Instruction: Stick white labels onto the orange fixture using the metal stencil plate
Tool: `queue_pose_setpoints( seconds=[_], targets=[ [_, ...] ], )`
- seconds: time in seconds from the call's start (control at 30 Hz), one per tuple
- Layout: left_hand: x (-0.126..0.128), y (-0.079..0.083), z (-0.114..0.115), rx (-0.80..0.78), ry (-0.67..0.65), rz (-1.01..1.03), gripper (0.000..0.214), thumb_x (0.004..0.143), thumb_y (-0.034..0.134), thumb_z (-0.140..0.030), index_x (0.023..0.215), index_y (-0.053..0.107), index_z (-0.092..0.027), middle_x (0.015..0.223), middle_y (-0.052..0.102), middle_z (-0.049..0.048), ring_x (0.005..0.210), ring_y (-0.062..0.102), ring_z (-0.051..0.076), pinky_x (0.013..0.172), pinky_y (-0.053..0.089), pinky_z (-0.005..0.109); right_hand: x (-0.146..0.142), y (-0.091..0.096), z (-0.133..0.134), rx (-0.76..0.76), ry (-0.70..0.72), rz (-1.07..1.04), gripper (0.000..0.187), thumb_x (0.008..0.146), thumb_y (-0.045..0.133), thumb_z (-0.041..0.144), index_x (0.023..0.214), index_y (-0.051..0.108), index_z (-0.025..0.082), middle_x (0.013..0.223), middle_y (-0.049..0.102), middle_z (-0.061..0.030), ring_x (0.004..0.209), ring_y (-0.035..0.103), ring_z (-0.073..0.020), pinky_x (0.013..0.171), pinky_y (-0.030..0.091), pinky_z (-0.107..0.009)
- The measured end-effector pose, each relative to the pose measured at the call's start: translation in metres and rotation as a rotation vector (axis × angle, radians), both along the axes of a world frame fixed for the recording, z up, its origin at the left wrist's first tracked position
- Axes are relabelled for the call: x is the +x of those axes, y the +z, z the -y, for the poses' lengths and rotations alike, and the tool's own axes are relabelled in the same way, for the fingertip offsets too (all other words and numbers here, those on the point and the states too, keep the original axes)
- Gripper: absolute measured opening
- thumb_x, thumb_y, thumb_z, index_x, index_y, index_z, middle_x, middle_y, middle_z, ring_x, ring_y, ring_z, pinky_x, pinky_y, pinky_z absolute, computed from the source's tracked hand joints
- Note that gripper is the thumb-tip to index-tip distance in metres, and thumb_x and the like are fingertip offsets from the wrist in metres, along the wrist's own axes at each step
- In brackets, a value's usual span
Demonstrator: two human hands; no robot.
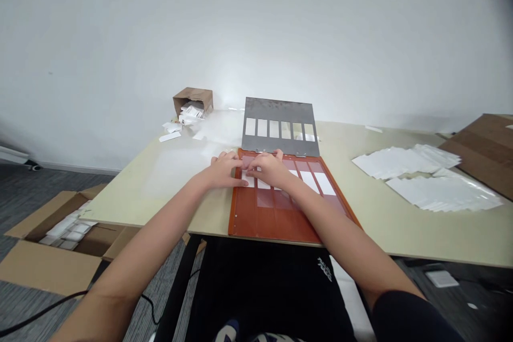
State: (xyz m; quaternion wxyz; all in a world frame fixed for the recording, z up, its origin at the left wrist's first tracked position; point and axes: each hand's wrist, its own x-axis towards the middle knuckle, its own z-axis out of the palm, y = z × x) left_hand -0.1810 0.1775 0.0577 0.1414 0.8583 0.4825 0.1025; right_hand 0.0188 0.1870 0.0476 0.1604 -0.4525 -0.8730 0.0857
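A red-orange tray [256, 219] with long dividers lies at the table's front edge, with white cards [324, 184] side by side in its slots and clear film over part of them. Hinged at its back, a grey metal plate [276, 109] with a row of rectangular windows stands raised. At the leftmost slot, my left hand [223, 170] curls over the tray's left rim, thumb and fingers closed on a white card [249, 178]. My right hand [273, 169] reaches across the tray from the right, its fingertips pinched on that same card. The exact finger contact is partly hidden.
A small cardboard box [205, 97] spilling white cards stands at the back left, beside clear film sheets [176, 165]. Fanned white packets [444, 192] and a brown carton [484, 152] lie on the right. An open carton [52, 267] sits on the floor at left.
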Motion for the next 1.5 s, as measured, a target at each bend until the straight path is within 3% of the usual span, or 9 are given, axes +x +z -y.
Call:
queue_pose_setpoints(
  seconds=[0.1, 0.2, 0.33, 0.5, 0.7, 1.0, 1.2, 1.37, 1.5],
  targets=[
    [0.002, 0.009, 0.020, 0.066, 0.044, -0.023, 0.046, 0.079, 0.064, -0.052, 0.118, 0.061, -0.028, 0.128, 0.052, 0.0092, 0.118, 0.044, 0.034, 0.095, 0.034, 0.050, 0.000, -0.001, 0.000, 0.009, -0.001, 0.013, 0.012, 0.088, 0.065, 0.029, 0.080, 0.070, 0.023, 0.091, 0.073, -0.0025, 0.100, 0.057, -0.0219, 0.090, 0.019, -0.046],
    [0.009, 0.013, 0.052, 0.216, 0.127, -0.050, 0.037, 0.093, 0.046, -0.037, 0.125, 0.055, -0.023, 0.132, 0.054, 0.0122, 0.120, 0.047, 0.032, 0.097, 0.033, 0.051, -0.001, -0.002, -0.001, 0.016, -0.006, 0.031, 0.010, 0.089, 0.065, 0.029, 0.082, 0.070, 0.023, 0.095, 0.073, -0.0035, 0.102, 0.057, -0.0226, 0.091, 0.018, -0.047],
    [0.027, 0.005, 0.086, 0.224, 0.023, -0.056, 0.036, 0.096, 0.042, -0.040, 0.124, 0.056, -0.021, 0.135, 0.057, 0.0127, 0.124, 0.051, 0.029, 0.106, 0.031, 0.049, -0.002, -0.001, -0.001, 0.008, -0.017, 0.030, 0.013, 0.090, 0.063, 0.028, 0.081, 0.071, 0.024, 0.095, 0.073, -0.0036, 0.103, 0.057, -0.0229, 0.092, 0.017, -0.049],
    [0.044, -0.006, 0.093, 0.186, 0.042, -0.104, 0.038, 0.096, 0.042, -0.043, 0.121, 0.056, -0.017, 0.127, 0.062, 0.0153, 0.119, 0.056, 0.029, 0.108, 0.031, 0.049, -0.001, 0.001, 0.000, -0.009, -0.030, 0.019, 0.013, 0.090, 0.063, 0.031, 0.081, 0.070, 0.025, 0.094, 0.073, -0.0024, 0.102, 0.055, -0.0222, 0.092, 0.018, -0.048],
    [0.048, -0.009, 0.093, 0.223, 0.059, -0.141, 0.038, 0.095, 0.045, -0.045, 0.116, 0.059, -0.016, 0.119, 0.064, 0.0146, 0.110, 0.059, 0.030, 0.103, 0.036, 0.047, 0.002, -0.003, -0.001, 0.026, -0.036, 0.025, 0.014, 0.090, 0.063, 0.037, 0.099, 0.072, 0.031, 0.113, 0.071, -0.0040, 0.114, 0.049, -0.0283, 0.093, 0.019, -0.054],
    [0.052, -0.007, 0.102, 0.263, 0.081, -0.163, 0.042, 0.096, 0.041, -0.050, 0.113, 0.061, -0.017, 0.112, 0.066, 0.0135, 0.104, 0.061, 0.029, 0.103, 0.036, 0.048, 0.000, 0.005, 0.008, 0.010, -0.002, 0.107, 0.014, 0.092, 0.061, 0.035, 0.091, 0.074, 0.030, 0.101, 0.074, -0.0034, 0.109, 0.050, -0.0274, 0.094, 0.019, -0.057],
    [0.053, -0.006, 0.136, 0.226, 0.093, -0.177, 0.045, 0.093, 0.046, -0.053, 0.117, 0.063, -0.020, 0.117, 0.066, 0.0141, 0.107, 0.061, 0.031, 0.104, 0.037, 0.051, -0.001, 0.008, 0.041, 0.015, 0.062, 0.136, 0.024, 0.095, 0.055, 0.033, 0.083, 0.075, 0.026, 0.099, 0.074, -0.0051, 0.109, 0.052, -0.0296, 0.097, 0.020, -0.056],
    [0.055, -0.024, 0.174, 0.208, 0.135, -0.158, 0.057, 0.087, 0.057, -0.051, 0.134, 0.055, -0.018, 0.136, 0.057, 0.0188, 0.126, 0.052, 0.034, 0.108, 0.033, 0.054, -0.003, 0.007, 0.079, 0.052, 0.086, 0.170, 0.026, 0.097, 0.052, 0.029, 0.081, 0.073, 0.024, 0.098, 0.075, -0.0044, 0.116, 0.050, -0.0323, 0.097, 0.022, -0.055],
    [0.055, -0.035, 0.186, 0.204, 0.189, -0.148, 0.059, 0.087, 0.059, -0.046, 0.140, 0.049, -0.022, 0.143, 0.052, 0.0162, 0.132, 0.048, 0.035, 0.106, 0.035, 0.056, -0.001, 0.009, 0.083, 0.031, 0.092, 0.172, 0.023, 0.096, 0.052, 0.031, 0.087, 0.073, 0.026, 0.103, 0.074, -0.0053, 0.116, 0.051, -0.0322, 0.099, 0.021, -0.058]
  ],
)
